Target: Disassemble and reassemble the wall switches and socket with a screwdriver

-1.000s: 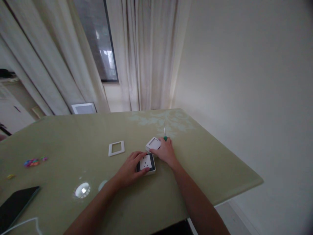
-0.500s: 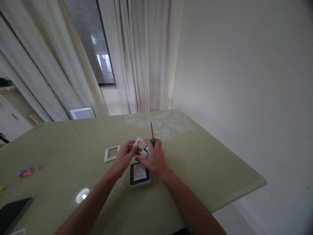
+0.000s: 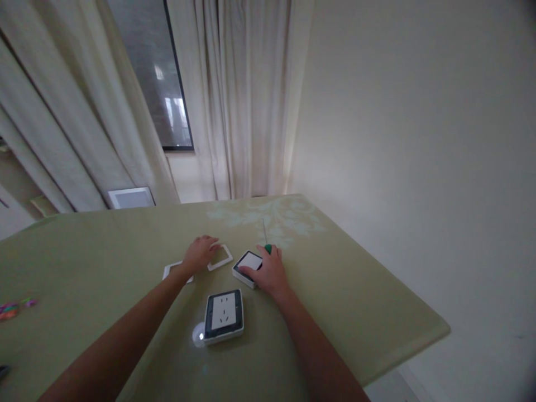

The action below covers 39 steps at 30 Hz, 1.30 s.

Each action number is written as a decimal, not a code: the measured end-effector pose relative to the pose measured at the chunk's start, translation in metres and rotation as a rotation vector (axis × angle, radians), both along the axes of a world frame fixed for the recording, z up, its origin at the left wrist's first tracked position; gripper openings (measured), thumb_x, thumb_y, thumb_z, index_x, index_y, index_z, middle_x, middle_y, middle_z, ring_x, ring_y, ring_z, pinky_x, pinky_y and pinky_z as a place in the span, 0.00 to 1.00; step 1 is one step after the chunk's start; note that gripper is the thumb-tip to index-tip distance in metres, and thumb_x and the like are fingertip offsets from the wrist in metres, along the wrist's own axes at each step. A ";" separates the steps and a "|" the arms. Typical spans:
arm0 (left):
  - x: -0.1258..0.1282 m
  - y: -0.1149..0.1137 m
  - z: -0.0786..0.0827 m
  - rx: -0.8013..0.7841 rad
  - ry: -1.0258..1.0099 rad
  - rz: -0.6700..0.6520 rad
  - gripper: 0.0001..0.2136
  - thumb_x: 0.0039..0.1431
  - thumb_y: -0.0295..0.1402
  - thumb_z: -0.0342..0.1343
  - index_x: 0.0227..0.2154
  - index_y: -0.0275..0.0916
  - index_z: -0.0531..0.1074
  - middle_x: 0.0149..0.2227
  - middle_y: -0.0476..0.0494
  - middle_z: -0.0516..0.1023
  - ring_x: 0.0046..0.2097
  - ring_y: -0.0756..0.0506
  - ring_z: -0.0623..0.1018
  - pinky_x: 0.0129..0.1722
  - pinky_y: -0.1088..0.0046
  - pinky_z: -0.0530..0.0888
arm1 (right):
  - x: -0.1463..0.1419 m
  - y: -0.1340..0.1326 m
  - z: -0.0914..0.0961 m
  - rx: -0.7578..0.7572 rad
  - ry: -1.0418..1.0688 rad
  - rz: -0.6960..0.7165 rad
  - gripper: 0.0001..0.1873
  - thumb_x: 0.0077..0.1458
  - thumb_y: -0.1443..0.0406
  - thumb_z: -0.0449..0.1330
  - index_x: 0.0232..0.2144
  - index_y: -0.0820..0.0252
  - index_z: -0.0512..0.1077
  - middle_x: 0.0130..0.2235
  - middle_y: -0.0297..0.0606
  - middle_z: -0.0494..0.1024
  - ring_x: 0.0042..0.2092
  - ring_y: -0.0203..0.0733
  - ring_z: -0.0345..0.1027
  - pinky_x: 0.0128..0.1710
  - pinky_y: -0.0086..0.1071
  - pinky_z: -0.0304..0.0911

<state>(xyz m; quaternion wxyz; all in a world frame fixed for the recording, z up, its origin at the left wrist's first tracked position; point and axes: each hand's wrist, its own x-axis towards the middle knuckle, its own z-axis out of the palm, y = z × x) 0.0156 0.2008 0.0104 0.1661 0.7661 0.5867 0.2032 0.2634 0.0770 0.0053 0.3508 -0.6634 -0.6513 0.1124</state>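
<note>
My left hand (image 3: 201,254) has its fingers on the left edge of a white rectangular cover frame (image 3: 226,260), which lies on or just over the table. A second cover frame (image 3: 167,270) lies partly hidden under my left wrist. My right hand (image 3: 272,274) holds a screwdriver (image 3: 268,248) by its green handle, the thin shaft pointing away from me. The thumb of that hand rests on a white box with a pale face and dark border (image 3: 250,260). Nearer to me sits a wall socket (image 3: 224,311) on its white box, slots upward, touched by neither hand.
Green cloth covers the table (image 3: 335,312), whose right edge runs near a pale wall (image 3: 397,139). Small colourful pieces (image 3: 10,310) lie at far left. Behind the table hang curtains (image 3: 234,100), and a white-framed panel (image 3: 132,197) stands beyond the back edge.
My left hand has moved left and lowered the cover frame towards the table. My right hand has let go of that frame and come down onto the pale-faced box, still holding the screwdriver.
</note>
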 end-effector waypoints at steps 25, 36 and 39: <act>-0.003 -0.169 -0.024 -0.038 -0.181 -0.402 0.33 0.73 0.54 0.54 0.75 0.50 0.61 0.74 0.36 0.67 0.73 0.32 0.67 0.73 0.45 0.62 | 0.060 0.020 -0.012 -0.086 0.280 -0.025 0.30 0.49 0.51 0.75 0.50 0.60 0.83 0.44 0.45 0.86 0.41 0.51 0.79 0.47 0.44 0.74; -0.015 -0.158 -0.009 -0.137 -0.286 -0.494 0.46 0.50 0.55 0.74 0.69 0.44 0.69 0.67 0.32 0.73 0.67 0.28 0.73 0.69 0.49 0.69 | 0.061 0.015 -0.013 -0.216 0.280 0.005 0.18 0.70 0.57 0.66 0.56 0.61 0.75 0.56 0.44 0.79 0.52 0.48 0.78 0.52 0.48 0.77; -0.022 -0.154 -0.007 -0.126 -0.312 -0.506 0.46 0.46 0.51 0.77 0.67 0.44 0.71 0.64 0.33 0.75 0.65 0.29 0.75 0.67 0.51 0.71 | 0.058 0.014 -0.010 -0.145 0.270 -0.031 0.18 0.69 0.56 0.66 0.54 0.61 0.76 0.54 0.43 0.80 0.51 0.48 0.78 0.52 0.48 0.77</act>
